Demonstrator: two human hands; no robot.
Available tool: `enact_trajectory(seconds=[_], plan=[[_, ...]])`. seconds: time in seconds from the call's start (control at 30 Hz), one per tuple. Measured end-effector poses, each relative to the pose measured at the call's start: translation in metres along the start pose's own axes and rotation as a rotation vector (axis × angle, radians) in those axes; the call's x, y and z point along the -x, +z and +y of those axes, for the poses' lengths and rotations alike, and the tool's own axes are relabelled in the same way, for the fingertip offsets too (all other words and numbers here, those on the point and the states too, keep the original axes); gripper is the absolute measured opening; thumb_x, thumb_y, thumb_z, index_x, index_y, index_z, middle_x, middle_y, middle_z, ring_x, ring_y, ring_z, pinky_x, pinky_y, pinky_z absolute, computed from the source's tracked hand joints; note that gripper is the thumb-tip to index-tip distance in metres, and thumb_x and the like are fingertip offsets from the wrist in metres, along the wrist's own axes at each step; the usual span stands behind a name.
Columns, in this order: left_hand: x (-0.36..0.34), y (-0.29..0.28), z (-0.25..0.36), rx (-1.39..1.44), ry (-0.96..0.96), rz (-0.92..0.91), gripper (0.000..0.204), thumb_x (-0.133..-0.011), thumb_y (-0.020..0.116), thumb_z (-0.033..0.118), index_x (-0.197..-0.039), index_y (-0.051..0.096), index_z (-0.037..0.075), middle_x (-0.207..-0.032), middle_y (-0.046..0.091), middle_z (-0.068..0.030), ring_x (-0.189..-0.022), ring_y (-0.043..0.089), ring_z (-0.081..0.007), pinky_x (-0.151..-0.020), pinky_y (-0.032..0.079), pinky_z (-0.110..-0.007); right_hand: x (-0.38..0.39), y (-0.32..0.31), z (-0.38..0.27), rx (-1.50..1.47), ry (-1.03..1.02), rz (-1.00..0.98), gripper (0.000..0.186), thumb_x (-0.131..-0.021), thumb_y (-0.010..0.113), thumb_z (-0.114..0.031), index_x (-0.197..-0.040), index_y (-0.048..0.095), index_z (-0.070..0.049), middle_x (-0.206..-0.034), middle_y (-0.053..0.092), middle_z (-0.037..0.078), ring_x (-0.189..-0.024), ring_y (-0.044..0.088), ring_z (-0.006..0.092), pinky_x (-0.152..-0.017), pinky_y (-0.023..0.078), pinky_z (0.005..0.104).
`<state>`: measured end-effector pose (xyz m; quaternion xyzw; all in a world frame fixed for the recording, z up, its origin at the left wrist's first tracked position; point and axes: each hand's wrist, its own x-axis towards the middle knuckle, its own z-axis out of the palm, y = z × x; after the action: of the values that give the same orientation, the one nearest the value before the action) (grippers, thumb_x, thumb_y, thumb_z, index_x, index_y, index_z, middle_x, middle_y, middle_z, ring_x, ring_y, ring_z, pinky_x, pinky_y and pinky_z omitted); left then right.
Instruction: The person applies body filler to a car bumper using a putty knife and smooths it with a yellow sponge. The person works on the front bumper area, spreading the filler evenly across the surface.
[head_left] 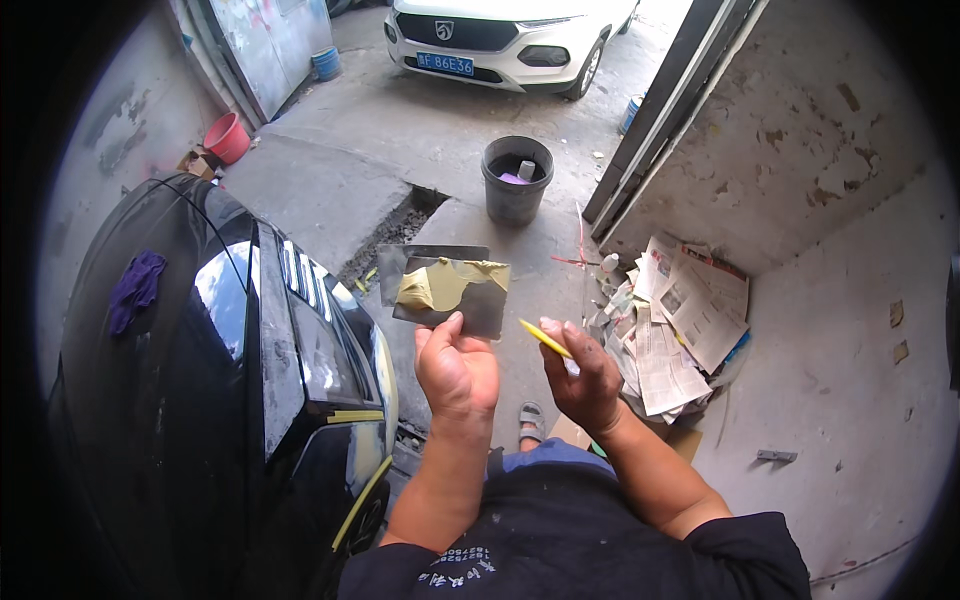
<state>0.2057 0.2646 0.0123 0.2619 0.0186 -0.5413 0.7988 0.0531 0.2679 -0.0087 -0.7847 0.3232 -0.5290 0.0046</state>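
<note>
My left hand (457,372) grips a dark flat mixing plate (484,312) at its near edge, thumb on top. Yellow putty (440,284) lies smeared thick over its far and left parts. A second dark, thin sheet (400,262) shows behind the plate, sticking out at the left and far side. To the right and apart from the plate, my right hand (588,380) pinches a slim yellow tool (544,338) with a pointed end. Its exact kind cannot be made out. The tool's tip points toward the plate and touches nothing.
A black car (170,400) with yellow tape (362,502) and a purple cloth (137,290) stands left. Ahead are a dark bucket (518,200), a floor trench (408,222) and a white car (500,75). Newspapers (672,345) pile against the right wall. A red basin (228,138) sits far left.
</note>
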Motion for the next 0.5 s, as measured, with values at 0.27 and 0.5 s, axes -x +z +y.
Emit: enact_trajectory(seconds=[0.27,0.5], plan=[[-0.001,-0.003,-0.004,-0.009,-0.001,-0.006,0.037,-0.087,0.048,-0.010,-0.123,0.049,0.000,-0.123,0.059,-0.0130,-0.114,0.060,-0.0277,-0.103,0.047,-0.042,-0.006,0.008,-0.003,-0.021,-0.121,-0.053,0.055,-0.077,0.069,0.013,-0.126,0.049,-0.001,-0.103,0.069,0.017,-0.095,0.070,0.0351,-0.077,0.060,0.0391],[-0.002,-0.007,0.002,-0.027,0.003,-0.045,0.038,-0.087,0.047,-0.010,-0.123,0.049,0.000,-0.125,0.058,-0.0137,-0.114,0.059,-0.0289,-0.103,0.047,-0.042,-0.017,-0.003,0.002,0.008,-0.081,0.084,0.047,-0.078,0.070,0.009,-0.122,0.054,0.002,-0.103,0.068,0.019,-0.092,0.070,0.0340,-0.075,0.059,0.0389]])
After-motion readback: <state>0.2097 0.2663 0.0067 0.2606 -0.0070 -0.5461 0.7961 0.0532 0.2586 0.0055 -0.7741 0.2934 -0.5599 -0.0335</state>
